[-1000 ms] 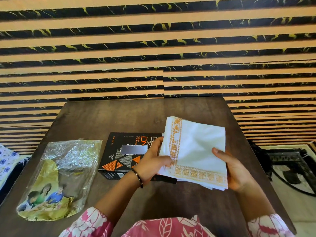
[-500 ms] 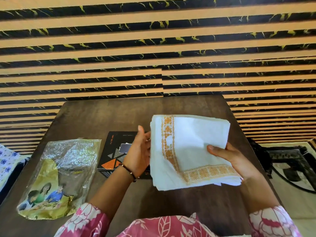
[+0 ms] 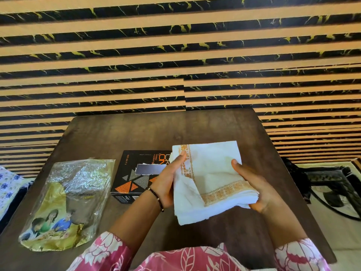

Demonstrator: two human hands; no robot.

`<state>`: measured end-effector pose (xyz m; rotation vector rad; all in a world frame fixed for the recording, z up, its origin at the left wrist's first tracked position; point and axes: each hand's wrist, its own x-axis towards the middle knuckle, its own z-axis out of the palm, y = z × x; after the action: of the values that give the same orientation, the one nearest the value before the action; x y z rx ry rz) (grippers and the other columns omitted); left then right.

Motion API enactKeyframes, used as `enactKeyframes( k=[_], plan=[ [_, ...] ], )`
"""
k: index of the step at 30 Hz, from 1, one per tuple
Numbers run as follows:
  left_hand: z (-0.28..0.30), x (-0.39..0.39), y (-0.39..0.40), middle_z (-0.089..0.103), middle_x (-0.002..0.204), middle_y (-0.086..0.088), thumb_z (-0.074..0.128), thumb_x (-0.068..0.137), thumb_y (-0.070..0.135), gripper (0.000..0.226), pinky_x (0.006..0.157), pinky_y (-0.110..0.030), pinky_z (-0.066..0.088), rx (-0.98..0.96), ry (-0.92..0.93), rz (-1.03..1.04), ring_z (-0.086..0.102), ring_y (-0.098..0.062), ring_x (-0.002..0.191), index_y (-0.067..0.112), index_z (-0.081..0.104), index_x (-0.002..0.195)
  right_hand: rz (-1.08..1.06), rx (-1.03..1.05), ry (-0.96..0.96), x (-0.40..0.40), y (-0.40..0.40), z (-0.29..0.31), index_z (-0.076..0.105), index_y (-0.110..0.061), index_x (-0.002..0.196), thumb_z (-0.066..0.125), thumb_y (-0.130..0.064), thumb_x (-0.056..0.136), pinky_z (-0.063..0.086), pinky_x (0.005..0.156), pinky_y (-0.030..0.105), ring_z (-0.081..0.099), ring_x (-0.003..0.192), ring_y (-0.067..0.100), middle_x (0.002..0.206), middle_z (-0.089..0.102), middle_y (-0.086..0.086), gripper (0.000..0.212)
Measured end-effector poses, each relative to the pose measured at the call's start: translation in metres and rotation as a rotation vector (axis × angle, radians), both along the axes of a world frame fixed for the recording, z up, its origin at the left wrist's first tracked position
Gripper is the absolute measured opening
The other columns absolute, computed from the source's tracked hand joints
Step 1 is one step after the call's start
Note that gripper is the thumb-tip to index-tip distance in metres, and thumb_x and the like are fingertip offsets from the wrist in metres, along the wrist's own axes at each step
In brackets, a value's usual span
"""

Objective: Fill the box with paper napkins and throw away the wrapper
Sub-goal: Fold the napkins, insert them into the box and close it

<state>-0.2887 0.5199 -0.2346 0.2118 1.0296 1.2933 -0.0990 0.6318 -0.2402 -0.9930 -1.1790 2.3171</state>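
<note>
1. Two hands hold one stack of napkins [image 3: 211,180] above the near right part of the tabletop [image 3: 121,133], just right of the box [image 3: 136,173]; the white stack, edged in orange pattern, sags at its near corner.

2. Left hand [image 3: 168,182] presses flat along the stack's left edge, fingers straight, so this grip is open against the paper rather than closed round it.

3. Right hand [image 3: 254,186] cups the right edge from below, thumb on top and fingers underneath, a closed grip on the napkins.

4. Done so far, judging by the scene: the napkins are out of their packaging, and the wrapper [image 3: 66,202], clear plastic with a printed picture, lies flat and seemingly empty on the near left of the tabletop, well apart from the hands.

5. Not yet done: none of the stack is inside the box. The black box with orange triangles sits between wrapper and napkins, its top partly hidden behind the left hand; whether it is open cannot be told.

6. Left to do, by this reading: loading the stack into the box, then discarding the wrapper. No bin is in view.

7. Overall the job looks roughly a third complete.
</note>
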Motion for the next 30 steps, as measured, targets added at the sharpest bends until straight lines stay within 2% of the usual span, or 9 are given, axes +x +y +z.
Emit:
enactKeyframes(
  k=[3, 6, 9, 13, 16, 20, 22, 26, 30],
  plan=[
    [-0.001, -0.004, 0.0, 0.075, 0.091, -0.006, 0.063, 0.077, 0.025, 0.019, 0.084, -0.04, 0.052, -0.06, 0.092, -0.079, 0.071, -0.023, 0.079, 0.017, 0.071, 0.092, -0.028, 0.139, -0.049, -0.008, 0.001, 0.007, 0.062, -0.021, 0.104, 0.057, -0.023, 0.088, 0.058, 0.066, 0.033, 0.072, 0.084, 0.021, 0.09, 0.076, 0.001, 0.017],
    [0.001, -0.01, 0.001, 0.075, 0.088, -0.008, 0.066, 0.075, 0.002, 0.02, 0.078, -0.038, 0.055, -0.039, 0.178, -0.135, 0.071, -0.023, 0.077, 0.016, 0.07, 0.089, 0.001, 0.214, -0.012, -0.003, 0.003, 0.004, 0.058, -0.024, 0.112, 0.063, -0.02, 0.079, 0.058, 0.069, 0.037, 0.071, 0.09, 0.024, 0.098, 0.075, 0.001, 0.033],
    [0.013, -0.012, 0.003, 0.074, 0.086, -0.005, 0.064, 0.065, 0.007, 0.03, 0.074, -0.037, 0.056, -0.023, 0.27, -0.188, 0.071, -0.022, 0.077, 0.016, 0.067, 0.094, 0.091, 0.117, 0.047, -0.001, 0.005, 0.001, 0.057, -0.022, 0.113, 0.074, -0.018, 0.072, 0.058, 0.063, 0.034, 0.072, 0.086, 0.026, 0.096, 0.075, 0.005, 0.045],
    [0.021, -0.013, 0.007, 0.068, 0.111, -0.011, 0.065, 0.067, 0.004, 0.054, 0.088, -0.047, 0.052, 0.003, 0.358, -0.242, 0.066, -0.03, 0.099, 0.019, 0.055, 0.118, 0.213, -0.099, 0.077, 0.004, 0.007, -0.011, 0.058, -0.014, 0.112, 0.093, -0.029, 0.041, 0.059, 0.06, 0.035, 0.072, 0.082, 0.03, 0.093, 0.074, 0.014, 0.081],
    [0.022, -0.013, 0.004, 0.07, 0.109, -0.006, 0.063, 0.078, -0.004, 0.046, 0.082, -0.045, 0.056, -0.01, 0.386, -0.287, 0.068, -0.026, 0.097, 0.024, 0.055, 0.114, 0.179, -0.135, 0.057, 0.01, 0.01, -0.018, 0.059, -0.012, 0.109, 0.095, -0.03, 0.033, 0.059, 0.056, 0.034, 0.072, 0.075, 0.03, 0.088, 0.074, 0.016, 0.086],
    [0.017, -0.014, -0.002, 0.071, 0.11, -0.004, 0.065, 0.079, -0.002, 0.05, 0.083, -0.051, 0.055, -0.094, 0.394, -0.35, 0.068, -0.026, 0.099, 0.027, 0.051, 0.116, 0.178, -0.135, 0.1, 0.016, 0.012, -0.016, 0.063, -0.014, 0.103, 0.095, -0.028, 0.033, 0.06, 0.057, 0.036, 0.072, 0.076, 0.03, 0.089, 0.074, 0.016, 0.078],
    [0.015, -0.014, -0.002, 0.071, 0.11, -0.004, 0.064, 0.079, -0.005, 0.052, 0.08, -0.053, 0.055, -0.133, 0.392, -0.349, 0.068, -0.027, 0.098, 0.032, 0.051, 0.114, 0.16, -0.137, 0.1, 0.017, 0.014, -0.017, 0.06, -0.011, 0.108, 0.094, -0.027, 0.036, 0.06, 0.054, 0.035, 0.073, 0.075, 0.03, 0.091, 0.074, 0.016, 0.081],
    [0.012, -0.013, -0.002, 0.068, 0.113, -0.007, 0.063, 0.08, -0.005, 0.054, 0.077, -0.049, 0.058, -0.162, 0.387, -0.336, 0.069, -0.029, 0.097, 0.036, 0.052, 0.112, 0.115, -0.201, 0.153, 0.017, 0.02, -0.028, 0.05, -0.007, 0.123, 0.093, -0.018, 0.042, 0.059, 0.052, 0.034, 0.072, 0.077, 0.032, 0.095, 0.072, 0.019, 0.093],
    [0.01, -0.013, 0.001, 0.066, 0.116, -0.009, 0.066, 0.08, 0.002, 0.05, 0.074, -0.041, 0.06, -0.146, 0.442, -0.268, 0.069, -0.025, 0.095, 0.033, 0.053, 0.118, 0.001, -0.195, 0.183, 0.014, 0.024, -0.035, 0.056, -0.005, 0.113, 0.093, -0.015, 0.039, 0.059, 0.051, 0.032, 0.073, 0.074, 0.029, 0.089, 0.073, 0.017, 0.084]
  ],
)
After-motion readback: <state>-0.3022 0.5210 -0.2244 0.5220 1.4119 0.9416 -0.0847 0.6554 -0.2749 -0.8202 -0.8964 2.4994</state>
